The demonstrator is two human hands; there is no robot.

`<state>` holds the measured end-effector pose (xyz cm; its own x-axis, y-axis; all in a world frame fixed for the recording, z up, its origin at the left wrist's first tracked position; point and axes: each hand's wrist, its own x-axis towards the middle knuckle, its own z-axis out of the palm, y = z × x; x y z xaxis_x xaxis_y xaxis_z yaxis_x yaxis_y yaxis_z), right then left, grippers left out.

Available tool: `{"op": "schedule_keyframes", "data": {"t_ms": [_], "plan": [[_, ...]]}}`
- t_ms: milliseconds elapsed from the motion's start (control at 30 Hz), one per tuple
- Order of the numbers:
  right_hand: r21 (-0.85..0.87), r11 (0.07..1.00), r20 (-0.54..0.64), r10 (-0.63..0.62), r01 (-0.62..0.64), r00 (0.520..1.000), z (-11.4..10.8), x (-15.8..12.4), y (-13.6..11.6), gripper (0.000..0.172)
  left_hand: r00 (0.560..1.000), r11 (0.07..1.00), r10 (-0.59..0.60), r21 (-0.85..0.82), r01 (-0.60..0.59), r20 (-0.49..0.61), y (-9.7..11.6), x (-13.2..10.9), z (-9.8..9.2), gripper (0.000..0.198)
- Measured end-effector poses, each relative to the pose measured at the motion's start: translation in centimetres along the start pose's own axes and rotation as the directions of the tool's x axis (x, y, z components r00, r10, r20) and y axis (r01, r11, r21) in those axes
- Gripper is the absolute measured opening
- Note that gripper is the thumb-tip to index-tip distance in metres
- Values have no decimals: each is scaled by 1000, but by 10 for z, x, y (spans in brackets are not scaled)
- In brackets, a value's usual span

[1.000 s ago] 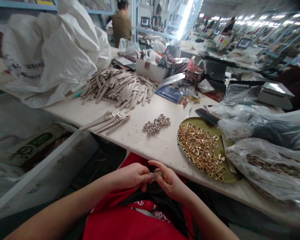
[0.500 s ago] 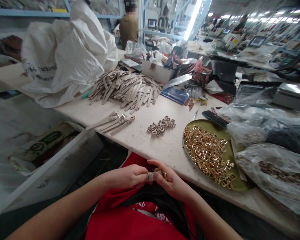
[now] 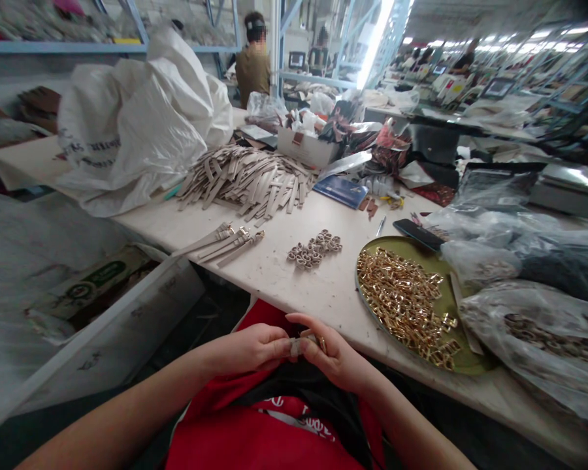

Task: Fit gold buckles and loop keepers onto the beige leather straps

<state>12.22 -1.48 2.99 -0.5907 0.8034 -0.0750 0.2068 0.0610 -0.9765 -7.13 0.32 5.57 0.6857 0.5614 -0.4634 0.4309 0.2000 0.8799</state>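
Note:
Low over my lap, just in front of the table edge, both hands meet on a small grey-beige strap (image 3: pixel 296 346). My left hand (image 3: pixel 263 346) pinches its left end between thumb and fingers. My right hand (image 3: pixel 334 359) closes on the other end, forefinger stretched above, and a gold buckle (image 3: pixel 322 343) shows among its fingers. Most of the strap is hidden by the fingers. Beyond the hands lies a cluster of small grey strap loops (image 3: pixel 314 250). To its left rest several straps with gold buckles (image 3: pixel 230 241). A green round tray (image 3: pixel 434 261) on the right holds many loose gold buckles (image 3: pixel 402 294).
A heap of grey straps (image 3: pixel 249 179) lies at the back, beside a big white sack (image 3: pixel 142 124). A blue booklet (image 3: pixel 340 189), a pen (image 3: pixel 381 226) and a black phone (image 3: pixel 418 234) are farther right. Plastic bags (image 3: pixel 534 333) crowd the right side. A person (image 3: pixel 253 65) is in the background.
The camera view has shifted slightly, so the background sits a little lower. My hands stay almost in place, and the strap between them has turned a little and looks blurred.

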Motion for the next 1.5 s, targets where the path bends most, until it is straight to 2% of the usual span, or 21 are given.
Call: {"op": "schedule_keyframes", "data": {"t_ms": [100,167,233,300,433,567,700,800,967,1067,1233,1500], "plan": [[-41,999,30,-20,21,999,-1,0,-4,38,999,999,22,28,-22,-26,1,2,3,40],[-99,995,-45,-5,1,999,-1,0,-3,35,997,997,41,61,-37,-68,2,4,5,40],[-173,983,-149,34,-60,988,0,2,-1,23,987,989,77,134,-59,-138,5,4,5,41],[-220,969,-205,66,-112,977,1,3,1,13,976,968,105,246,-56,-192,8,3,5,42],[-304,946,-208,46,-109,977,5,2,2,11,970,903,96,430,9,-222,9,1,5,42],[-428,897,-201,26,-112,979,9,2,4,12,964,856,110,516,32,-242,5,5,7,38],[-402,907,-233,26,-121,972,8,8,6,11,958,866,111,499,37,-265,1,4,6,39],[-352,929,-202,50,-119,978,8,11,5,9,961,879,126,476,8,-247,0,0,4,41],[-319,940,-174,70,-123,982,10,10,4,8,963,883,95,469,36,-252,-1,-1,2,43],[-220,966,-164,96,-132,982,10,10,5,10,967,903,94,430,17,-235,-1,-1,1,43],[-53,991,-71,119,-123,990,4,12,5,15,982,952,77,307,-20,-174,1,-2,-2,40],[-192,975,-115,95,-116,989,7,11,8,10,964,934,41,353,57,-264,-5,4,3,40]]}}
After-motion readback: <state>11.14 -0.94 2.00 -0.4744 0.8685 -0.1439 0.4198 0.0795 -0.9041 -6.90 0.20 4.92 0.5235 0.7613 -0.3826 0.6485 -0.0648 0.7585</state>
